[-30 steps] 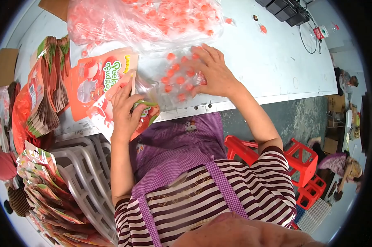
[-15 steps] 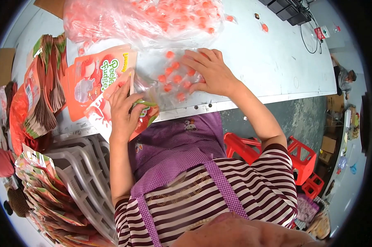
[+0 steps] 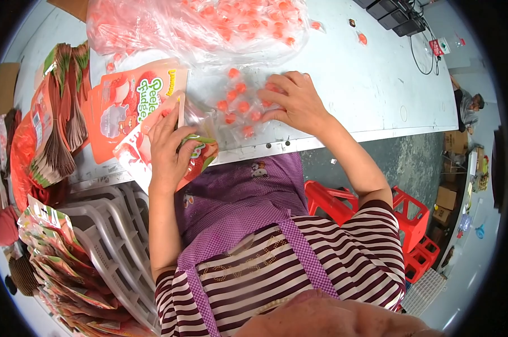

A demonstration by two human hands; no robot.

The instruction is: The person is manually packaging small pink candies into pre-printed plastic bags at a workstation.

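Observation:
My left hand [image 3: 169, 149] grips an orange printed pouch [image 3: 189, 154] at the table's near edge, holding its mouth open toward the right. My right hand [image 3: 296, 101] lies flat, fingers spread, on a small heap of orange wrapped candies [image 3: 237, 106] just right of the pouch. A big clear plastic bag of the same candies [image 3: 198, 25] lies farther back on the white table [image 3: 366, 84].
More flat orange pouches [image 3: 125, 106] lie left of my left hand, with a thick stack of pouches [image 3: 57, 112] beyond. A grey plastic basket [image 3: 113, 236] with filled pouches [image 3: 57, 264] sits at lower left. Red stools [image 3: 411, 219] stand right. Another person [image 3: 470, 104] is far right.
My right hand has slid to the right across the loose candies, spreading its fingers. The left hand keeps its hold on the pouch.

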